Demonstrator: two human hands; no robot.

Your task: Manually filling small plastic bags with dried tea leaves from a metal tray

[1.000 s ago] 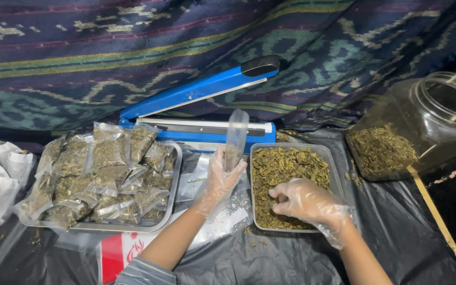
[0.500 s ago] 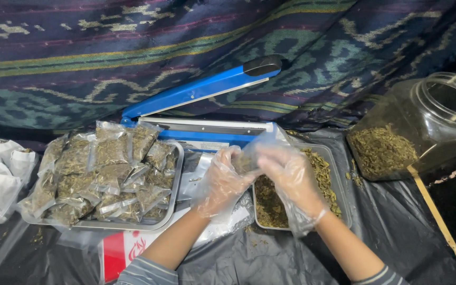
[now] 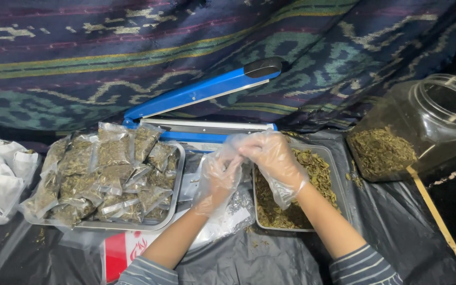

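Hands meet over the tray edge, both gloved, pinching a small clear bag.

I see my left hand (image 3: 218, 177) and right hand (image 3: 270, 158) closed together on the small clear bag (image 3: 232, 150), held just above the near-left corner of the metal tray of loose dried leaves (image 3: 339, 184). Left of them sits a second tray (image 3: 172, 208) piled with filled packets (image 3: 106, 169). Behind both stands the blue heat sealer (image 3: 201, 92), its arm raised. Far right, a clear jar (image 3: 418, 126) lies tilted, partly filled with leaves.
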